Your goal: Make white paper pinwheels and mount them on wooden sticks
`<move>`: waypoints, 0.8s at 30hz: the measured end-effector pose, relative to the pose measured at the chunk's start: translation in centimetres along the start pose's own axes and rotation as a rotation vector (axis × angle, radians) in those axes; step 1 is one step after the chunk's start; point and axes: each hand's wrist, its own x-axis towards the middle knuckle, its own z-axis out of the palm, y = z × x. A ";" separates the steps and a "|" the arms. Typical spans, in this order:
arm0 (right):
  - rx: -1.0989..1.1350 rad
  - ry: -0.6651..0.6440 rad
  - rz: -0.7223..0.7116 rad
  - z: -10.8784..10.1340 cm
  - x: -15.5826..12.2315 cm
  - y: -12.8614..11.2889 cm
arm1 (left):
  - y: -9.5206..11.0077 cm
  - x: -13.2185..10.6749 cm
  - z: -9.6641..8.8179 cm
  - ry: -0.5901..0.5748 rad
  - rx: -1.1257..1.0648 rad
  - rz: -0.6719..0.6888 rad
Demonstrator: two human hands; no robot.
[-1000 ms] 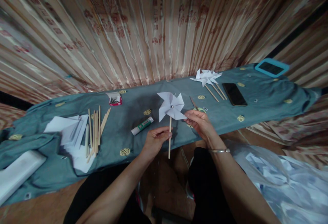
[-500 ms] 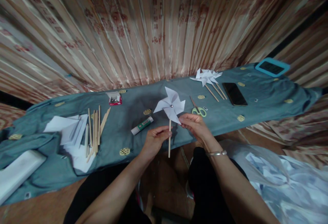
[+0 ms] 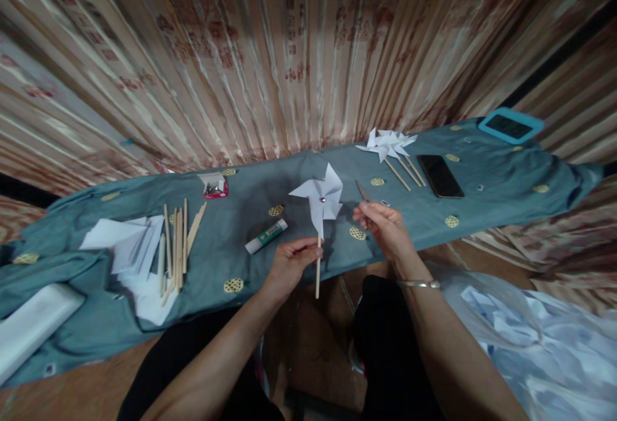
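Observation:
My left hand [image 3: 292, 265] pinches the wooden stick of a white paper pinwheel [image 3: 322, 198], which stands upright above the cloth. A round metal pin head shows at the pinwheel's middle, and the stick's lower end sticks out below my fingers. To the right, apart from the paper blades, my right hand [image 3: 383, 227] has its fingers curled together, with nothing visible in them. It covers the handles of the scissors [image 3: 361, 191], whose blades point out beyond it; whether it touches them I cannot tell. A green and white glue stick [image 3: 267, 236] lies left of the pinwheel.
On the cloth-covered table [image 3: 260, 183] are wooden sticks [image 3: 179, 247], white paper pieces [image 3: 130, 244] and a small red box of pins [image 3: 214, 186]. Finished pinwheels [image 3: 387, 143], a phone [image 3: 440, 176] and a blue-framed device [image 3: 511, 126] lie right. A plastic bag [image 3: 540, 337] stands below.
My right hand has let go of the pinwheel's blade and moved right, over the scissors' handles. The pinwheel's blades have turned. My left hand keeps its hold on the stick.

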 end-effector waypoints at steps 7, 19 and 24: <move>0.047 0.034 0.008 0.4 0.5 0.3 | -0.1 -0.2 0.2 -0.067 -0.004 -0.057; 0.018 -0.054 0.065 0.3 0.3 0.5 | 0.5 -0.3 0.2 -0.048 -0.047 -0.065; 0.001 -0.078 0.080 0.4 0.1 0.6 | 0.4 -0.2 0.2 -0.035 -0.029 -0.055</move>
